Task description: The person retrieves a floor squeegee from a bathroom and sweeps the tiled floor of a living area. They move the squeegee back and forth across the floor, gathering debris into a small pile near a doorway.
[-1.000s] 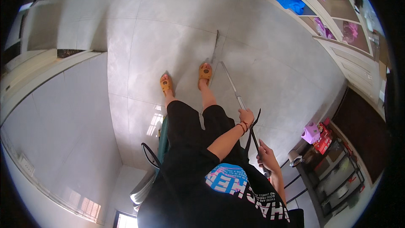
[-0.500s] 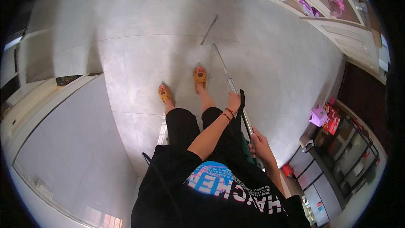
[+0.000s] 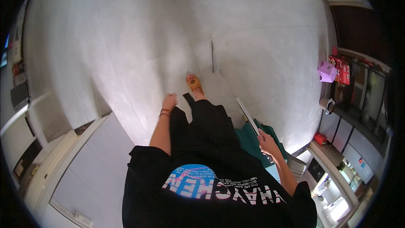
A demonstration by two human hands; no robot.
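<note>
Since earlier, our left hand (image 3: 169, 101) has released the pole (image 3: 247, 116); we keep the right hand (image 3: 266, 138) clamped firmly around it.

The left hand (image 3: 169, 101) is a small, blurred fist beside the black trousers (image 3: 202, 122), so whether it grips anything cannot be told. The right hand (image 3: 267, 140) covers the near end of the long pale strip (image 3: 247, 116) it holds. The teal object (image 3: 253, 141) behind it is partly hidden, its kind unclear, and only one orange sandal (image 3: 194, 83) shows.
</note>
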